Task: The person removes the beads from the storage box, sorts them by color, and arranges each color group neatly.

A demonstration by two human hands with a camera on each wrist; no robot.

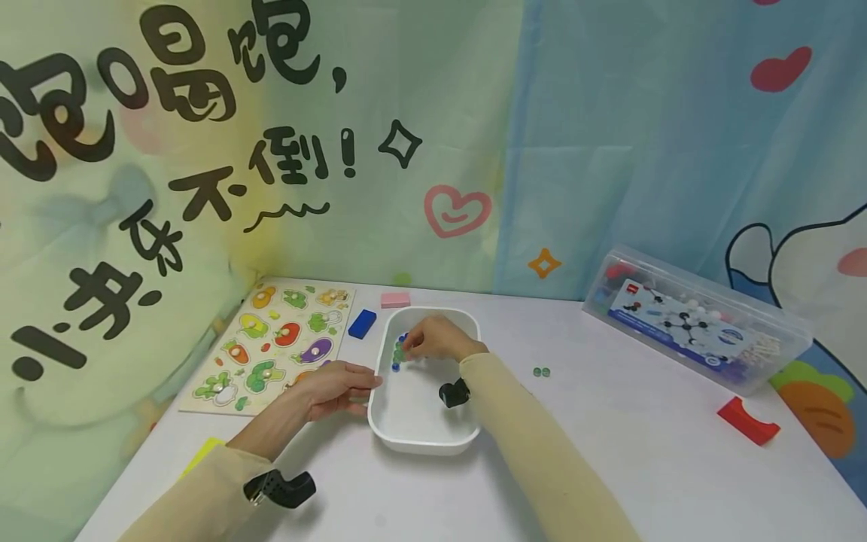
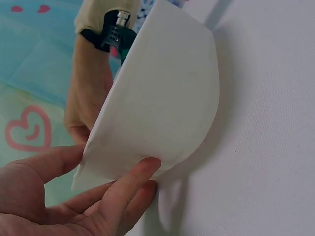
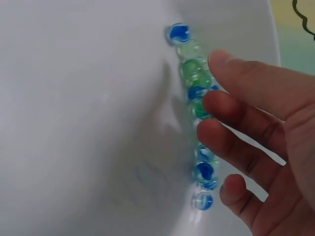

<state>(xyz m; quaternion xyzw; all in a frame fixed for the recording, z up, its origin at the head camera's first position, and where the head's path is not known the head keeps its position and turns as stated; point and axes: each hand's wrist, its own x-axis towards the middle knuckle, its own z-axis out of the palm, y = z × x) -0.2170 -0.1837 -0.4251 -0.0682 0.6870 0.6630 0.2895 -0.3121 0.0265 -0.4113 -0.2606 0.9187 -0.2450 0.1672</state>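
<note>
A white plastic tray (image 1: 423, 421) stands on the table, with several blue and green glass marbles (image 1: 396, 354) lined up along its left wall. My left hand (image 1: 339, 389) grips the tray's left side; in the left wrist view its thumb (image 2: 61, 162) is at the rim and its fingers (image 2: 140, 174) lie against the outer wall. My right hand (image 1: 440, 339) reaches into the tray. In the right wrist view its fingers (image 3: 221, 132) are beside the row of marbles, loosely bent, with thumb and index apart. Nothing shows between them.
Two green marbles (image 1: 542, 372) lie on the table right of the tray. A vegetable puzzle board (image 1: 230, 339) is at left; blue (image 1: 362, 324) and pink (image 1: 396, 299) blocks sit behind. A clear box of parts (image 1: 698, 324) and a red block (image 1: 748, 421) are at right.
</note>
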